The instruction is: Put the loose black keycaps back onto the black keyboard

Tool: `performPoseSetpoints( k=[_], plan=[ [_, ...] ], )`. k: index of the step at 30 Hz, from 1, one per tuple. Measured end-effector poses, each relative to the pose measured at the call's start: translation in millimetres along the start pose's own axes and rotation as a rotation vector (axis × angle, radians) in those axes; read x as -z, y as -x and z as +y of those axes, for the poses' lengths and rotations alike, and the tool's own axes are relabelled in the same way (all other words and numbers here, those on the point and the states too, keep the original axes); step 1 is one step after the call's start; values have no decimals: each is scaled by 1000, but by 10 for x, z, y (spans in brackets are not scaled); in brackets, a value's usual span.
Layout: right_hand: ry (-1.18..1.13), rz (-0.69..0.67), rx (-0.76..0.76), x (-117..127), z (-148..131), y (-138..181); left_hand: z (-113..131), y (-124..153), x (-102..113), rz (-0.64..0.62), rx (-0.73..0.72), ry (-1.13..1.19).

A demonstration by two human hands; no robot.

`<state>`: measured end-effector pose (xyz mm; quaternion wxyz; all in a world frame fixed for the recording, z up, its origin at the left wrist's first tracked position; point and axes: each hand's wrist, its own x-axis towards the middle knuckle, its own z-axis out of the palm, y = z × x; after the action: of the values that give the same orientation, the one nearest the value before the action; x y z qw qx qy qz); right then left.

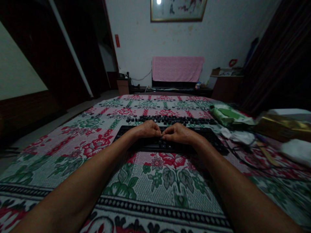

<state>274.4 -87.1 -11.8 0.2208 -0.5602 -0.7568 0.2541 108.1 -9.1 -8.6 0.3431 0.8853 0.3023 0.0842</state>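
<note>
A black computer keyboard lies across the flowered cloth in front of me. Over its middle my left hand and my right hand meet, fingertips pinched together close to the keys. Whatever sits between the fingers is too small and dark to make out. Just behind the keyboard, loose black keycaps are spread in a long row. Part of the keyboard's top surface is hidden under my hands and forearms.
On the right lie a green tissue packet, crumpled white plastic, a black cable, a flat yellowish strip and a gold box. The flowered cloth covers the surface. A pink cloth hangs by the far wall.
</note>
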Motion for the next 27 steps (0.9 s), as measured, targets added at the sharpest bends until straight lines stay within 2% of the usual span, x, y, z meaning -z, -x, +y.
performPoseSetpoints(
  k=[6,20,27],
  plan=[
    [0,17,-6,-16,16,-12,15,28,26,-5,-50,-17],
    [3,-25,-24,-1,-3,-3,4,12,-8,18,-50,-27],
    [57,6,-28,-5,-43,-1,-25,-9,-30,40,-48,-60]
  ],
)
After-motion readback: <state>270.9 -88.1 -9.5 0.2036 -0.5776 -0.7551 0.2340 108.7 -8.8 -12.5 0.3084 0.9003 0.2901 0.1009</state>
